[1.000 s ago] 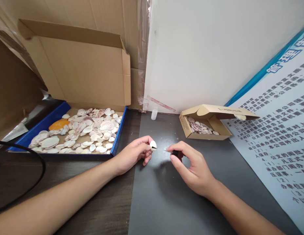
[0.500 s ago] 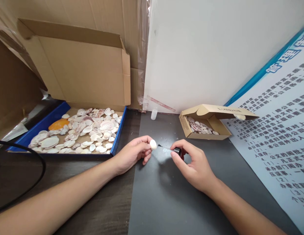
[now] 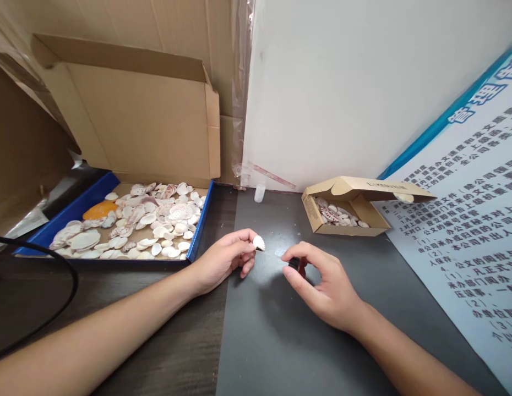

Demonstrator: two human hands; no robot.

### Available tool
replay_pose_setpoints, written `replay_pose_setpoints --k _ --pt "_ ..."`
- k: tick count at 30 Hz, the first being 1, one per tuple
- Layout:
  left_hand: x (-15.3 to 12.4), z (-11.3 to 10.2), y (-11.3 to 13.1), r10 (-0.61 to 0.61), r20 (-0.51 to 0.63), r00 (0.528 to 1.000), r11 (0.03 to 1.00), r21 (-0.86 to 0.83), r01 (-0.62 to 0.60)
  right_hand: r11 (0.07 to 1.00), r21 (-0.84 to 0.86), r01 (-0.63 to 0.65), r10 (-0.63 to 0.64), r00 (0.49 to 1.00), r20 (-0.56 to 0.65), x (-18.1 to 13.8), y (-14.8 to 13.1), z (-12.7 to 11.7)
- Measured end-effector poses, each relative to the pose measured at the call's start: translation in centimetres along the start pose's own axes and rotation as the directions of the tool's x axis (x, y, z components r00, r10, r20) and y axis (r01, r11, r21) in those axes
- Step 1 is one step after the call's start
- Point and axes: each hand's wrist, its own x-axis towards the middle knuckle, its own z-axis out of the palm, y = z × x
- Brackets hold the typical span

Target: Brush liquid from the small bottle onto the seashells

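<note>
Between the thumb and fingers of my left hand (image 3: 229, 258), a small white ribbed seashell (image 3: 259, 242) is pinched. My right hand (image 3: 322, 283) grips a small applicator brush by its black cap (image 3: 294, 264). The brush's thin clear stem (image 3: 273, 256) points left toward the shell, and its tip meets the shell's lower edge or lies just under it; I cannot tell which. Both hands hover over a dark grey mat (image 3: 256, 352).
On the left stands an open blue-edged cardboard box (image 3: 208, 212) with many seashells. At the back is a small translucent container (image 3: 260, 192). An open brown carton (image 3: 350, 231) with shells sits right, before a printed poster (image 3: 466, 220). A black cable (image 3: 72, 280) loops at left.
My right hand has tilted the brush and shifted slightly left and down, bringing its tip to the shell's lower edge. The shell has turned a little in my left hand, which stays in place.
</note>
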Motion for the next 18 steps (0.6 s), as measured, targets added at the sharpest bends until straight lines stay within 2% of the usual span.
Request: replay_pose_setpoints --k 4,10,16,18 --pt "-0.01 0.04 0.03 0.007 -0.006 1.000 1.000 0.005 -0.007 0.995 -0.054 -0.089 0.089 0.996 0.003 0.22 -0.03 0.04" --pt "-0.03 -0.02 -0.06 0.009 -0.013 1.000 1.000 -0.004 -0.009 1.000 0.025 0.018 -0.018 1.000 0.012 0.12 0.00 0.03" --pt "-0.04 -0.02 0.01 0.004 -0.020 1.000 1.000 -0.026 -0.004 0.998 -0.034 -0.053 0.055 0.998 0.037 -0.04 -0.15 -0.02" --pt "-0.06 -0.01 0.04 0.002 -0.018 1.000 1.000 -0.028 -0.002 0.999 -0.018 -0.036 0.037 0.999 0.038 -0.05 -0.17 -0.06"
